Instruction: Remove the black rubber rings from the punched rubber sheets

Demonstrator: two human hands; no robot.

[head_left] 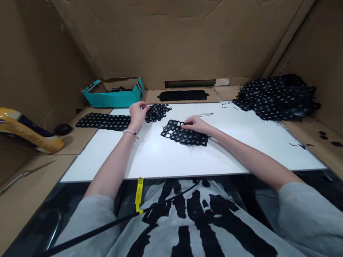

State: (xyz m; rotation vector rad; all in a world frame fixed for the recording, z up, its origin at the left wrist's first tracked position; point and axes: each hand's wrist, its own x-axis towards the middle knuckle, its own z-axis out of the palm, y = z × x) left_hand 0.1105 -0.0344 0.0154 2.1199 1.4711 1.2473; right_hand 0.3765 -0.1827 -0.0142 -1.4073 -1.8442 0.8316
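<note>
On the white board (159, 161), my right hand (197, 125) pinches the upper edge of a flat black sheet (187, 137) of joined rings. A couple of its upper-left cells show the white board through them; many others have pale centres. My left hand (138, 113) is closed at the fingertips beside a small heap of loose black rings (157, 112); what the fingertips hold, if anything, is too small to make out. Left of that wrist lies a longer black ring sheet (105, 121), partly over the board's edge.
A teal box (111, 99) with black pieces stands at the back left. Behind the board lies a black strip (183, 95). A clear pen (202, 114) is on the board. Stacked black sheets (277, 97) sit right; scissors (25, 173) and a yellow bottle (21, 125) left.
</note>
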